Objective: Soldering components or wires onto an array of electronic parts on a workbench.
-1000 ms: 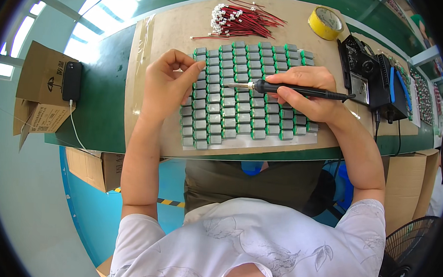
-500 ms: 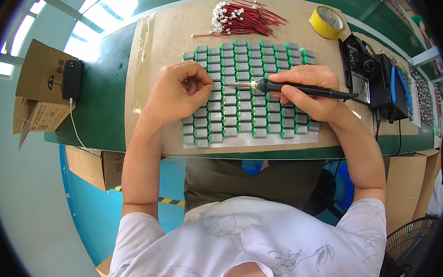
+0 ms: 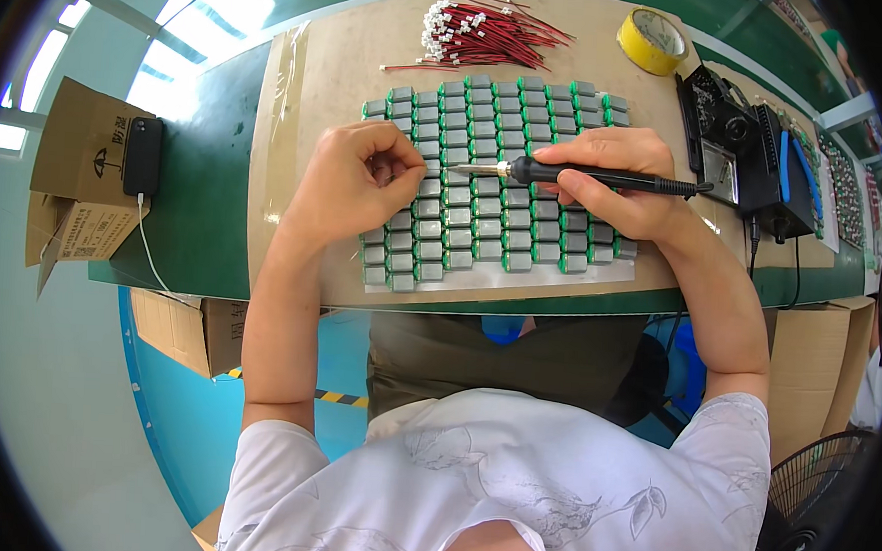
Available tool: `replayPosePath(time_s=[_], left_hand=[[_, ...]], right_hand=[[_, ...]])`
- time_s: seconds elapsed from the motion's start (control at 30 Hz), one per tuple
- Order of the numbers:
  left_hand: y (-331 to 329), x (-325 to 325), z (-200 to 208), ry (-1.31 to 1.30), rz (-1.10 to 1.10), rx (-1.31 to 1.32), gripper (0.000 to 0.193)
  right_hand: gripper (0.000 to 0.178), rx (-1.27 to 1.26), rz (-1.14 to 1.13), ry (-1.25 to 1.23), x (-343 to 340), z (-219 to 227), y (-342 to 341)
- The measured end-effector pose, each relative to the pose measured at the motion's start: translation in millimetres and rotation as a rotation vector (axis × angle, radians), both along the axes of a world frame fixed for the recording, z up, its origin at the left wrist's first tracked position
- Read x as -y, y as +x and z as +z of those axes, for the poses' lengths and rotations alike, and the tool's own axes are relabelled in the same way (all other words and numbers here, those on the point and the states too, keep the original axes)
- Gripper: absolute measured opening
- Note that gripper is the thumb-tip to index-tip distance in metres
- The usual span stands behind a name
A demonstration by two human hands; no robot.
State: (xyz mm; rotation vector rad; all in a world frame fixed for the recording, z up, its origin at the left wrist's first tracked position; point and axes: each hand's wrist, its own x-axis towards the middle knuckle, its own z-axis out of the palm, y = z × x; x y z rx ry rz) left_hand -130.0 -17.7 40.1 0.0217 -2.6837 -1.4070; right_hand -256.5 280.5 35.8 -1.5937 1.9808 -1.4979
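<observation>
Rows of small grey blocks with green edges (image 3: 458,238) lie on a white sheet (image 3: 550,284) on the table. Over their right part, my right hand (image 3: 621,175) grips a soldering iron (image 3: 606,179) by its black handle. The iron's metal tip points left and sits over the middle rows; whether it touches a block I cannot tell. At the left of the rows, my left hand (image 3: 356,181) is closed in a pinch, thumb against forefinger, close to the iron's tip. Whatever lies between those fingertips is too small to make out.
Behind the blocks lies a pile of red and black wires with white connectors (image 3: 464,35). Yellow tape (image 3: 652,41) lies at the far right, near a black soldering station (image 3: 766,173). A phone (image 3: 144,157) with a white cable leans on a cardboard box (image 3: 78,157) at left.
Both hands and the soldering iron stay almost where they were. The whole view has shifted very slightly; nothing was picked up or let go.
</observation>
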Motion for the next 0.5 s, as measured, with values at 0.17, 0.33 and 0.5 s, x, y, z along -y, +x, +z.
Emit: replayPosePath(time_s=[0.17, 0.33, 0.5], left_hand=[[-0.6, -0.5, -1.2, 0.002, -0.004, -0.004, 0.007], [-0.7, -1.1, -1.6, 0.006, -0.005, -0.007, 0.007], [0.4, -1.5, 0.9, -0.019, -0.014, 0.002, 0.007]], right_hand=[[0.03, -0.005, 0.005, -0.022, 0.3, -1.5, -0.1], [0.031, -0.003, 0.005, -0.012, -0.1, -1.0, 0.0], [0.03, -0.001, 0.008, -0.007, -0.3, -1.3, -0.2]])
